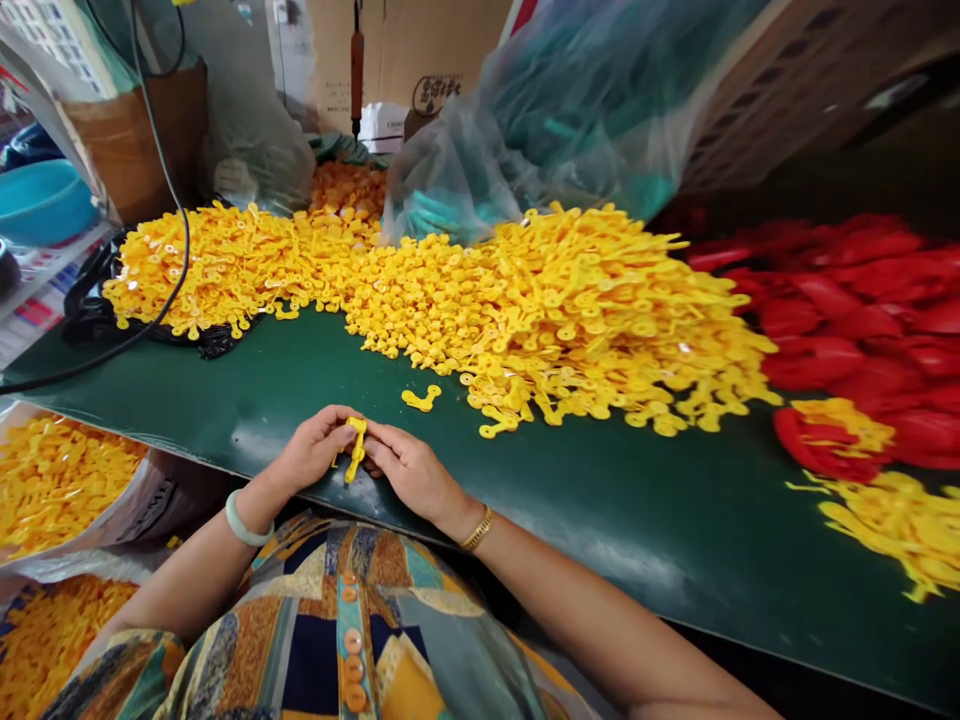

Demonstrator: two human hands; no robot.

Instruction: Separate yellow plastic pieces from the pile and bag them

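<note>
My left hand (319,450) and my right hand (416,470) meet near the front edge of the green table (300,370). Between their fingertips is a small yellow plastic piece (355,455), held upright and slightly tilted. Both hands pinch it, the left from one side and the right from the other. A single loose yellow piece (421,399) lies on the table beyond my hands. Behind it spreads a large heap of yellow pieces (600,310), with small knobby yellow parts (412,300) in its middle.
Red parts (862,310) are piled at the right, near yellow strips (900,520). A black cable (169,180) crosses the left side. Clear bags (465,170) stand at the back. Sacks of yellow pieces (60,485) and a blue basin (45,200) are at the left.
</note>
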